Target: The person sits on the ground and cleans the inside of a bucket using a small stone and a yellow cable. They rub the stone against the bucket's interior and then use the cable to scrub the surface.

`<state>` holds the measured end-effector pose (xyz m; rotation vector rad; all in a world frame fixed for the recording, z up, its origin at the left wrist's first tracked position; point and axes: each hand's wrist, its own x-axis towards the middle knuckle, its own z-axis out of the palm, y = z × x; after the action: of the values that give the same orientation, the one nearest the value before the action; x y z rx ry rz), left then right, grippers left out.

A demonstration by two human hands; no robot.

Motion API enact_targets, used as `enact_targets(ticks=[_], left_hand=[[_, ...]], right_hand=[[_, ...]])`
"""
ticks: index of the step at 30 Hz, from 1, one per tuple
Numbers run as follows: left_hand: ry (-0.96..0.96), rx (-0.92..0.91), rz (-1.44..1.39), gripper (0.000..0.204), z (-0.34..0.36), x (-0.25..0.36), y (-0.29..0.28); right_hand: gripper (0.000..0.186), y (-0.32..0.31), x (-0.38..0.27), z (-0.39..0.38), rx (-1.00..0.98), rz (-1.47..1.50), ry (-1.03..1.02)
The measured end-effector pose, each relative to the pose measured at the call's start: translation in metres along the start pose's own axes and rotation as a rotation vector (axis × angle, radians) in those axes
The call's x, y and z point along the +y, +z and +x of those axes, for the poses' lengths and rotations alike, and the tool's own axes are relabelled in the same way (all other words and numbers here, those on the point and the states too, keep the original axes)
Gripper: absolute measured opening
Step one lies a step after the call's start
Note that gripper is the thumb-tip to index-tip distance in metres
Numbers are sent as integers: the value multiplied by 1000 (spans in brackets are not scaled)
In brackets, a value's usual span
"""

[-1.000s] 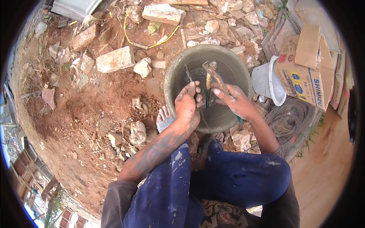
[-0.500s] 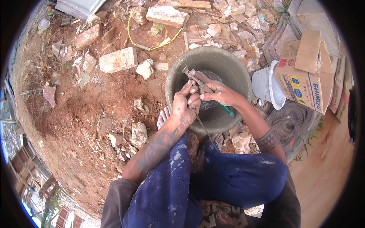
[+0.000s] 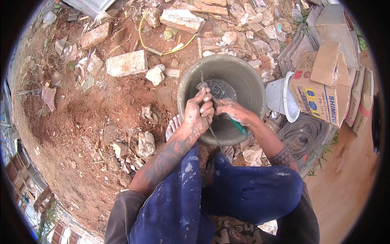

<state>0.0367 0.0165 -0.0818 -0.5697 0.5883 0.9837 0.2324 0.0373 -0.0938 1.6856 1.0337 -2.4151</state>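
Observation:
My left hand (image 3: 198, 112) is over the near left rim of a grey bucket (image 3: 187, 77), its fingers pinched on a thin grey strand (image 3: 216, 139). I cannot tell if it is wire or cord; it trails down to my knees, and a thin tip rises above my fingers. Close by on the right, my right hand (image 3: 235, 111) is closed round a tool with a green handle (image 3: 238, 126). The tool's head is hidden behind my fingers, so its kind does not show. Wet grey residue and a little murky water (image 3: 223, 87) lie in the bucket.
A white pail (image 3: 277, 95) lies tipped against a cardboard box (image 3: 315, 89) at the right, above a coil of wire (image 3: 302, 134). Bricks (image 3: 126, 64), a yellow loop (image 3: 142, 36) and broken rubble (image 3: 146, 142) lie on the reddish soil.
My right hand has drawn back toward me and down from the left fingertips, with the green-handled tool still in it. My left hand has hardly moved.

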Motion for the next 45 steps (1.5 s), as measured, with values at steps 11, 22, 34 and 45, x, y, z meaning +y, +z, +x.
enact_targets(ticks=[11, 22, 34, 45], left_hand=[[234, 187, 382, 15, -2, -9, 11], [347, 276, 547, 15, -1, -15, 16], [357, 279, 626, 17, 3, -16, 22], [354, 305, 731, 18, 4, -13, 18]], right_hand=[[43, 11, 13, 3, 50, 288, -14], [39, 9, 15, 13, 34, 99, -54], [45, 5, 1, 1, 56, 160, -55], [37, -1, 8, 7, 92, -214, -238]])
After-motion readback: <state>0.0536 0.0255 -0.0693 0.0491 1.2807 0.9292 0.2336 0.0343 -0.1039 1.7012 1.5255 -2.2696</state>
